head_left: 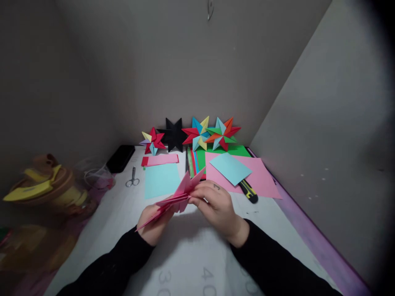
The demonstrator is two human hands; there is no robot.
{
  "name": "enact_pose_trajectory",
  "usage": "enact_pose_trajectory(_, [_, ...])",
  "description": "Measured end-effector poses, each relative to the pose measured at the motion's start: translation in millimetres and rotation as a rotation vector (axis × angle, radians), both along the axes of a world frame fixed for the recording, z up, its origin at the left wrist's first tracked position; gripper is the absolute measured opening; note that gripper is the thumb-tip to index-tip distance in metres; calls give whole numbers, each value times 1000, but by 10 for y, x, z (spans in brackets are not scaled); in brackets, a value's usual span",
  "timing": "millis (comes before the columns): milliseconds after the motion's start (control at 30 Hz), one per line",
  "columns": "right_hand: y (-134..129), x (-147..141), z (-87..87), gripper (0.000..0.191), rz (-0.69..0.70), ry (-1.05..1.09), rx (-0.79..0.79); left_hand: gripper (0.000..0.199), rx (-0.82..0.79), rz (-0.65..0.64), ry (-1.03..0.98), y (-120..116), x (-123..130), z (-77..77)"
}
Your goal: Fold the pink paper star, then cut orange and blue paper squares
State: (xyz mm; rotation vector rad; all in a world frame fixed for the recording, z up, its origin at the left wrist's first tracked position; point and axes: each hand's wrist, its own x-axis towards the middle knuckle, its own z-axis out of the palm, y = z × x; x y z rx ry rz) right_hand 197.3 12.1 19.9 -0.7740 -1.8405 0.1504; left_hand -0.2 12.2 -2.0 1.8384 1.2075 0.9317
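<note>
A pink folded-paper star (182,190), with several points fanned out, is held up above the white table surface. My left hand (156,224) is closed around its lower left side, with the fingers partly hidden behind the paper. At its right side, my right hand (216,203) pinches a fold between thumb and fingertips. Just behind the star lies a light blue paper sheet (162,180). Right of it, a light blue square (231,167) rests on a pink sheet (263,176), partly covering a black and yellow box cutter (248,191).
Finished paper stars, including a black one (174,135) and a multicoloured one (224,133), lean against the wall. Small scissors (132,177), a black phone (121,158) and pink paper strips (160,160) lie at the back left. A brown and yellow container (51,185) stands far left.
</note>
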Motion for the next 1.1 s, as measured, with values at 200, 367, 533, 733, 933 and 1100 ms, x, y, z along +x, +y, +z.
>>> enact_pose_trajectory(200, [5,20,34,13,34,-96,-22,31,50,-46,-10,2,1,-70])
enact_pose_trajectory(367, [-21,-25,42,11,22,-55,-74,28,37,-60,25,-11,11,-38])
enact_pose_trajectory(533, [-59,-60,71,13,73,-1,-95,26,30,-84,-61,-41,45,-2])
enact_pose_trajectory(733, [-67,-55,88,13,36,35,-174,26,-16,-69,-44,-15,1,-63])
enact_pose_trajectory(933, [-19,-21,86,15,-89,8,-203,27,-138,-76,-69,5,-34,-70])
enact_pose_trajectory(1100, [10,-22,61,25,-196,-84,-212,34,-344,-8,-380,-39,29,-178])
